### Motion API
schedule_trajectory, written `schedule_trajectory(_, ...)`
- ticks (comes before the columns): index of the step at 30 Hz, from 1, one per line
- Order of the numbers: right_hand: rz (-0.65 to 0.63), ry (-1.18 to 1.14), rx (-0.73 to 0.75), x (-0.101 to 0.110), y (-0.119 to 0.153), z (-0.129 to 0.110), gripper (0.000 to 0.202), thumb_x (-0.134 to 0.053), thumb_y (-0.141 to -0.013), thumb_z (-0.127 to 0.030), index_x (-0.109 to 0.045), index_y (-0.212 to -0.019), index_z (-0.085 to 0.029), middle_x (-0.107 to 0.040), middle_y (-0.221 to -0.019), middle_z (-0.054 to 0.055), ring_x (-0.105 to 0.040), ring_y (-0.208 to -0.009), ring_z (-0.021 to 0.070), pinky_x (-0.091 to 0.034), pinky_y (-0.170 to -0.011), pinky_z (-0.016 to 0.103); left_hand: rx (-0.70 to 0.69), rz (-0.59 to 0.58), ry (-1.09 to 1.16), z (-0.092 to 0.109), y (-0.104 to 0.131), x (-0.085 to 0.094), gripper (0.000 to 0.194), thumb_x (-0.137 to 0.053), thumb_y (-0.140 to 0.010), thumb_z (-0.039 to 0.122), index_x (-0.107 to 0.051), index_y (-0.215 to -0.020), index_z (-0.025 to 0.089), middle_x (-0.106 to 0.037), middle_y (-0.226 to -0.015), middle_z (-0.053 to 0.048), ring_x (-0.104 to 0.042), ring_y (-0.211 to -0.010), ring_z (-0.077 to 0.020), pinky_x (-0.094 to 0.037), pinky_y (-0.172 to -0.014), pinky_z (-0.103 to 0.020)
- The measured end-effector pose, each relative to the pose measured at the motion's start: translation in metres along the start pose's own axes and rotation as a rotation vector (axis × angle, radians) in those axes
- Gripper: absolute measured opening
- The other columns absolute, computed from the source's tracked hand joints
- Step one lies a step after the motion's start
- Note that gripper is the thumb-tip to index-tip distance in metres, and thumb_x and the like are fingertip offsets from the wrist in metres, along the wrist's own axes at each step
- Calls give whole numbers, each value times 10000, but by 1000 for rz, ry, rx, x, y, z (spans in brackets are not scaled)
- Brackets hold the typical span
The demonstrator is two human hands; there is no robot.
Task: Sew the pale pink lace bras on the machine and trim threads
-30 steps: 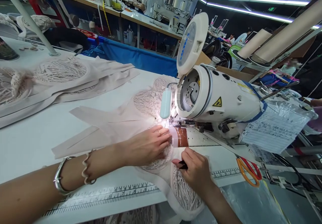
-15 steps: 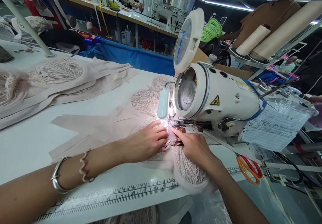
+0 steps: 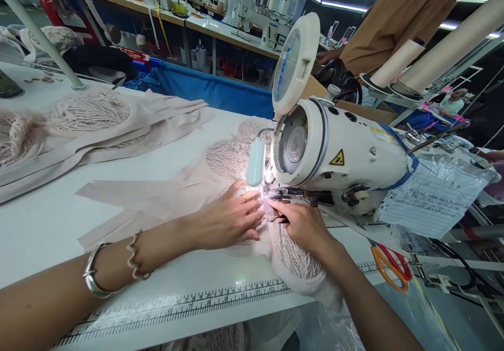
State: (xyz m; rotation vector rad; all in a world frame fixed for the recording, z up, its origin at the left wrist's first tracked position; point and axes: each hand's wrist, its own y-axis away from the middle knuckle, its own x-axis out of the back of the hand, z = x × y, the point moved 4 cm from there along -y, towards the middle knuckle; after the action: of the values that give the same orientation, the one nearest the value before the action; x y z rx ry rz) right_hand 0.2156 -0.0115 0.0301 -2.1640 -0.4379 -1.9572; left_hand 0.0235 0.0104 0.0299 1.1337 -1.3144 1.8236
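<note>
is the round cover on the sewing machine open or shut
Open: the round cover stands raised, leaving the recessed end of the sewing machine exposed.

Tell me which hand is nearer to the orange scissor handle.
Right. The right hand is left of the orange scissor handle in the picture; the left hand is farther left, on the pale lace fabric.

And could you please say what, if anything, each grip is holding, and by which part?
The right grip holds a small dark object, its held part hidden; the left grip rests on lace fabric.
</note>
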Motion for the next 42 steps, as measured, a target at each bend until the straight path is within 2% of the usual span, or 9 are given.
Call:
schedule_trajectory(7,47,5,83,3,0,0,567,-467,-838,-49,-684,-1302,-295,-779,-1112,14,-698,-1001,186,-506,-806,257,-3,-46,-10,0,0,-3,395,-403,-1048,472,-660,-1134,185,-704,-1133,-109,-594,-1155,-310,-267,-1084,-529)
schedule_trajectory(14,30,75,122,5,-2,1,576,-428,-859,-24,-685,-1300,-291,-784,-1031,14,-685,-951,209,-465,-738,291,-5,-71,-94,-1,1,-5,540,-359,-1035,564,-639,-1163,120,-668,-1203,-173,-533,-1261,-368,-186,-1121,-594)
schedule_trajectory(24,2,58,106,3,-5,5,563,-389,-915,-11,-667,-1298,-316,-770,-1057,-1,-673,-974,195,-445,-824,299,4,-70,-80,-2,1,-3,517,-323,-1049,536,-624,-1194,142,-686,-1152,-167,-574,-1198,-360,-216,-1104,-634)
schedule_trajectory(27,57,132,27,7,3,9,384,-500,-953,-138,-668,-1266,-283,-772,-1062,22,-696,-906,226,-427,-728,306,17,-54,-50,-1,-1,-3,428,-413,-1037,489,-647,-1128,143,-666,-1210,-168,-546,-1237,-375,-238,-1092,-634)
schedule_trajectory(31,83,138,-8,6,22,13,278,-690,-892,-389,-681,-1091,-195,-767,-818,38,-672,-698,231,-364,-596,297,32,-78,-3,4,-2,-6,422,-428,-1036,480,-662,-1081,132,-680,-1171,-149,-583,-1157,-350,-226,-1103,-618)
schedule_trajectory(33,118,146,28,2,29,12,192,-621,-919,-239,-673,-1098,-196,-752,-758,20,-648,-660,198,-344,-583,282,45,-78,-11,4,-2,-7,452,-398,-1042,496,-653,-1121,130,-689,-1126,-144,-596,-1110,-338,-225,-1104,-605)
schedule_trajectory(36,224,176,172,-2,35,7,454,-465,-873,-6,-670,-1218,-218,-723,-733,1,-616,-658,151,-344,-610,266,38,-56,-8,4,0,-9,450,-375,-1047,493,-610,-1216,148,-691,-1079,-126,-597,-1085,-320,-249,-1094,-575)
schedule_trajectory(39,272,194,296,-3,35,1,584,-414,-852,50,-688,-1264,-260,-642,-642,-20,-546,-602,129,-308,-585,270,9,-34,-32,4,1,-10,446,-351,-1054,481,-603,-1231,158,-690,-1064,-126,-595,-1083,-317,-251,-1090,-578)
schedule_trajectory(42,266,196,286,0,32,2,562,-437,-855,43,-728,-1210,-281,-606,-617,-21,-501,-579,129,-278,-564,285,6,-39,-74,5,1,-9,477,-333,-1055,493,-634,-1168,141,-682,-1136,-154,-578,-1121,-331,-226,-1100,-598)
